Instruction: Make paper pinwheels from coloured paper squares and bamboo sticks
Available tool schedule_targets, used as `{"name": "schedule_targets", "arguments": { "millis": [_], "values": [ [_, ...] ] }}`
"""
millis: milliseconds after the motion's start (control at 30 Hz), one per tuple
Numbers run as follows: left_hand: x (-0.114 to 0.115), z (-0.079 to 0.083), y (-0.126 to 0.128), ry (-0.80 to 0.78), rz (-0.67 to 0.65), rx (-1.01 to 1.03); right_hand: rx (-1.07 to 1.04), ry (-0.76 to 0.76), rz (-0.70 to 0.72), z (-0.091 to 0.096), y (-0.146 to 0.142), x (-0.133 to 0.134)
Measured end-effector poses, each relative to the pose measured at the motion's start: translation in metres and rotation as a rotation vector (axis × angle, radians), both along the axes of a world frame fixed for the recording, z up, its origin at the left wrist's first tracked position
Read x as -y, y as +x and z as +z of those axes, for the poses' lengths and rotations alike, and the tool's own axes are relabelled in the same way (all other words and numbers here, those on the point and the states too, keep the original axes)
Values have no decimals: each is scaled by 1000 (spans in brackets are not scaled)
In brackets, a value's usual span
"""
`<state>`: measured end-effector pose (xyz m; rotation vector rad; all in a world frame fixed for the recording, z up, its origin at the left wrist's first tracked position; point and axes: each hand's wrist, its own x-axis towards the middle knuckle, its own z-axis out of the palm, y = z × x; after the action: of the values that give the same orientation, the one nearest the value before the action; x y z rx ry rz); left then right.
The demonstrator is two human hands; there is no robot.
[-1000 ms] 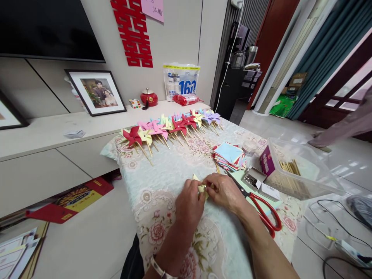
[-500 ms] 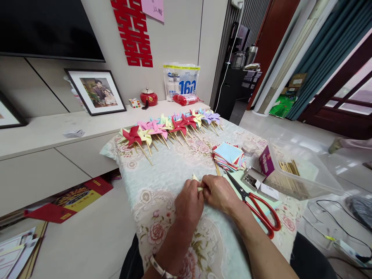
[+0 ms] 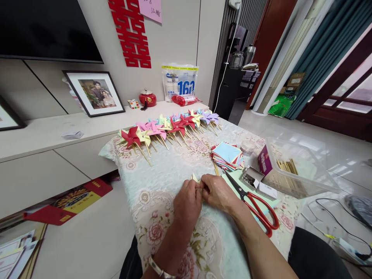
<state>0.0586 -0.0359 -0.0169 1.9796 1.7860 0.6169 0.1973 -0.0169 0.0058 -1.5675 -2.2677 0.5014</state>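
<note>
My left hand and my right hand meet over the floral tablecloth, both pinched on a small yellow folded paper whose corner pokes out above the fingers. A thin wooden stick lies just beyond my right hand. Along the far side of the table lies a row of finished paper pinwheels in red, yellow, pink, blue and purple, each on a stick.
Red-handled scissors lie right of my right hand. A stack of coloured paper squares, a small open box of pins, a round lidded jar and a clear plastic tub of sticks sit to the right. Cables lie on the floor.
My hands have closed tighter together over the yellow paper, hiding more of it. A person seen at the right edge of the room has left the view.
</note>
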Motion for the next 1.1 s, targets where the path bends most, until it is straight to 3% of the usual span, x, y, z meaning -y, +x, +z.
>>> {"name": "schedule_targets", "arguments": {
  "millis": [267,500,867,1100],
  "values": [
    [0,-2,0,29,17,3,-73,12,7,2,3,0],
    [0,-6,-1,85,28,100,-201,112,-38,8,13,7],
    [3,-7,-18,158,254,637,-258,103,-24,-13,24,42],
    [23,1,-8,92,264,999,-288,118,-73,-14,38,68]
  ]
}}
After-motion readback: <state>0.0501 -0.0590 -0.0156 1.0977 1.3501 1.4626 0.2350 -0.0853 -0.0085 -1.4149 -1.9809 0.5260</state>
